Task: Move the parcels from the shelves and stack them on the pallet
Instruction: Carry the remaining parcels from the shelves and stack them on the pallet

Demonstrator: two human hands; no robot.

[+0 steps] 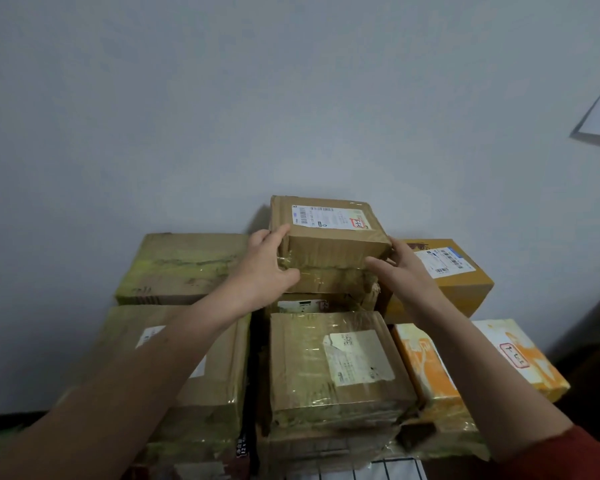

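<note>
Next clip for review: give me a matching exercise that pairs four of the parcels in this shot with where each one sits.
Things
1. brown cardboard parcel with a red-marked white label
2. plain yellow cardboard box
3. orange-and-white patterned box
4. green-stained cardboard box

Places
A. back left, by the wall
B. top of the middle stack, gripped between the left hand and the right hand
C. front right
D. back right

Pairs: 1-B, 2-D, 3-C, 4-A
</note>
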